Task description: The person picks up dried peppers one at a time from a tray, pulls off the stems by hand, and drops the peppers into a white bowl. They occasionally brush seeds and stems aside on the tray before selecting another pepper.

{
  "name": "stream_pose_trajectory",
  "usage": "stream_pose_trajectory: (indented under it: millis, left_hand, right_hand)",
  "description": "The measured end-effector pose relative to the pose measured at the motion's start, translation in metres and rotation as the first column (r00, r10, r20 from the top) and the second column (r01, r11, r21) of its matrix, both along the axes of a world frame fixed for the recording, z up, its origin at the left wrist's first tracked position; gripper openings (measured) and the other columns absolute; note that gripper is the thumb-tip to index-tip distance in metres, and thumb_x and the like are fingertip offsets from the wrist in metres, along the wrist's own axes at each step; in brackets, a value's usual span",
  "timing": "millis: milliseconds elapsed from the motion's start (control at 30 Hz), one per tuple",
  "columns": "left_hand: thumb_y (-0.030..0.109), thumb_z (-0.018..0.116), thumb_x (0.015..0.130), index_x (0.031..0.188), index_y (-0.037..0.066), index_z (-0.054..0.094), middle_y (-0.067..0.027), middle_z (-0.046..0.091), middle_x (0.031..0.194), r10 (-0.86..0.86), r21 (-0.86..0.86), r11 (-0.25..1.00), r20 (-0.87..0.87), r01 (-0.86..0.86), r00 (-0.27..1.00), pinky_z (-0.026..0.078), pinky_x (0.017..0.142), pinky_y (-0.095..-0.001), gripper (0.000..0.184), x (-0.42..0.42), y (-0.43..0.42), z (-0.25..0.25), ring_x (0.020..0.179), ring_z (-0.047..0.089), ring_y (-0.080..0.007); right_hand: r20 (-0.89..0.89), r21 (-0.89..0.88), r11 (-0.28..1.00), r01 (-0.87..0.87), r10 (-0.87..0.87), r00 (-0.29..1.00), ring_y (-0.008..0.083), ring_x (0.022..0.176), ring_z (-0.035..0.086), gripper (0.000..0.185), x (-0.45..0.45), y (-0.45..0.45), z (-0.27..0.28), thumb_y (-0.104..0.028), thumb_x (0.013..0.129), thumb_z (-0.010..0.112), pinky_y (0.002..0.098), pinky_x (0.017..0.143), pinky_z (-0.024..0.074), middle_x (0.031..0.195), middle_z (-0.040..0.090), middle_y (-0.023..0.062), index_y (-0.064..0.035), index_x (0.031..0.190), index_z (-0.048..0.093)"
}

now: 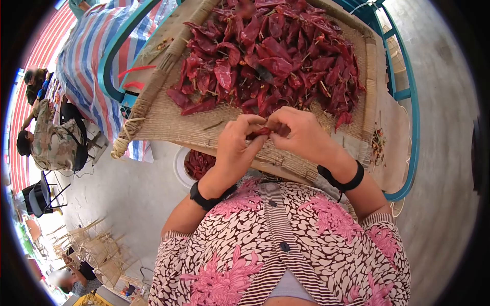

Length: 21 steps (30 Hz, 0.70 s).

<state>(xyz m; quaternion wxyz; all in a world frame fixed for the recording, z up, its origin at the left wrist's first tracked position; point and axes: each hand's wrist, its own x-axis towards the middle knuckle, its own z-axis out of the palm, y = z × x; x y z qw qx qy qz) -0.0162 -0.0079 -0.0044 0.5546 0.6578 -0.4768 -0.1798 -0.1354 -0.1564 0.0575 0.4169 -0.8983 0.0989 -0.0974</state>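
Hands, the left (235,143) and the right (302,134), pinch one red pepper (262,131) with bent fingers above a woven mat's (196,125) near edge, forearms (186,211) slanting inward. Just beyond lies a heap of peppers (270,56) on the mat, teal rails (414,117) at both sides. Low at left, a bowl (177,167) of peppers shows against grey floor (130,186); farther out are a striped sheet (84,56) and a person (55,135).

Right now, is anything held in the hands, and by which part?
A pepper, held between left hand and right hand; the exact part is hidden.
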Motion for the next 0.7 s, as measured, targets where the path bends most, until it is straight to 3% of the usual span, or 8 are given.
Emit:
stream_pose_trajectory:
  millis: [100, 267, 333, 400, 500, 567, 667, 700]
  left_hand:
    - [-0.002, 0.064, 0.085, 0.111, 0.002, 0.054, -0.0056, 0.068, 0.092, 0.067, 0.004, 0.998, -0.26, -0.068, 0.963, 0.048, 0.073, -0.0236, 0.029, -0.01, -0.002, -0.001, 0.085, 0.06, -0.0083]
    - [0.001, 0.061, 0.089, 0.109, 0.0, 0.057, -0.0051, 0.066, 0.096, -0.013, -0.06, 0.997, -0.783, -0.054, 0.622, 0.05, 0.077, -0.0235, 0.021, -0.008, -0.005, 0.004, 0.089, 0.061, -0.008]
    - [0.004, 0.061, 0.092, 0.111, 0.001, 0.058, -0.0046, 0.066, 0.098, -0.078, -0.028, 0.995, -0.796, 0.093, 0.6, 0.05, 0.079, -0.0235, 0.02, 0.004, -0.002, 0.007, 0.088, 0.061, -0.0082]
    - [0.006, 0.061, 0.093, 0.111, 0.001, 0.06, -0.004, 0.065, 0.099, -0.109, -0.011, 0.987, -0.783, 0.162, 0.612, 0.05, 0.081, -0.0234, 0.018, 0.007, 0.001, 0.013, 0.088, 0.061, -0.0081]
    - [0.011, 0.063, 0.094, 0.108, 0.003, 0.062, -0.0023, 0.065, 0.097, -0.126, -0.045, 0.989, -0.754, 0.141, 0.645, 0.048, 0.081, -0.0224, 0.016, 0.003, 0.008, 0.019, 0.087, 0.06, -0.0075]
    - [0.011, 0.063, 0.094, 0.107, 0.002, 0.062, -0.0017, 0.065, 0.096, -0.163, -0.115, 0.986, -0.809, 0.121, 0.565, 0.048, 0.08, -0.0221, 0.015, 0.005, 0.007, 0.019, 0.087, 0.059, -0.0071]
    - [0.009, 0.062, 0.094, 0.105, 0.002, 0.061, -0.0006, 0.064, 0.095, -0.172, -0.142, 0.985, -0.827, 0.097, 0.535, 0.048, 0.078, -0.0227, 0.013, 0.01, 0.005, 0.022, 0.085, 0.059, -0.0067]
    - [0.009, 0.061, 0.094, 0.104, 0.002, 0.061, -0.0002, 0.064, 0.094, -0.164, -0.137, 0.986, -0.826, 0.089, 0.539, 0.048, 0.077, -0.0232, 0.012, 0.011, 0.004, 0.023, 0.084, 0.058, -0.0067]
  right_hand:
    - [0.03, -0.15, 0.988, 0.038, -0.034, 0.999, 0.0266, 0.075, 0.064, 0.019, 0.003, 0.005, -0.007, -0.005, 0.076, 0.068, 0.035, 0.063, 0.0518, 0.085, 0.06, 0.0115, -0.0027, 0.092, 0.058]
    - [0.144, -0.405, 0.91, 0.082, -0.025, 0.989, 0.0236, 0.071, 0.063, 0.019, 0.006, 0.011, -0.014, -0.005, 0.075, 0.068, 0.0344, 0.061, 0.0511, 0.083, 0.059, 0.0107, -0.004, 0.091, 0.057]
    - [0.075, -0.066, 0.99, 0.122, -0.117, 0.99, 0.0189, 0.07, 0.063, 0.017, 0.004, 0.012, -0.011, -0.006, 0.078, 0.068, 0.0326, 0.06, 0.0514, 0.08, 0.059, 0.0081, -0.0038, 0.092, 0.057]
    - [-0.046, 0.323, 0.935, 0.147, -0.139, 0.989, 0.0146, 0.069, 0.063, 0.015, 0.002, 0.008, -0.008, -0.007, 0.082, 0.068, 0.0308, 0.06, 0.052, 0.079, 0.059, 0.0053, -0.0036, 0.093, 0.058]
    - [-0.154, 0.827, 0.541, 0.157, -0.051, 0.987, 0.0102, 0.068, 0.062, 0.011, 0.0, 0.0, -0.003, -0.008, 0.087, 0.066, 0.0284, 0.06, 0.0534, 0.08, 0.061, 0.0021, -0.0034, 0.094, 0.059]
    - [-0.08, 0.981, 0.177, 0.083, -0.028, 0.996, 0.0096, 0.068, 0.063, 0.009, 0.001, -0.002, -0.009, -0.008, 0.089, 0.065, 0.0272, 0.061, 0.0543, 0.082, 0.062, 0.0013, -0.0036, 0.094, 0.06]
    - [-0.065, 0.995, -0.082, 0.058, -0.09, 0.994, 0.0092, 0.066, 0.062, 0.006, 0.004, 0.003, -0.015, -0.006, 0.089, 0.063, 0.0271, 0.061, 0.0549, 0.081, 0.063, 0.0013, -0.0058, 0.094, 0.06]
    - [-0.072, 0.997, -0.018, 0.07, -0.127, 0.989, 0.0089, 0.066, 0.062, 0.006, 0.006, 0.005, -0.018, -0.006, 0.089, 0.064, 0.0265, 0.062, 0.0544, 0.08, 0.063, 0.0008, -0.0053, 0.094, 0.06]
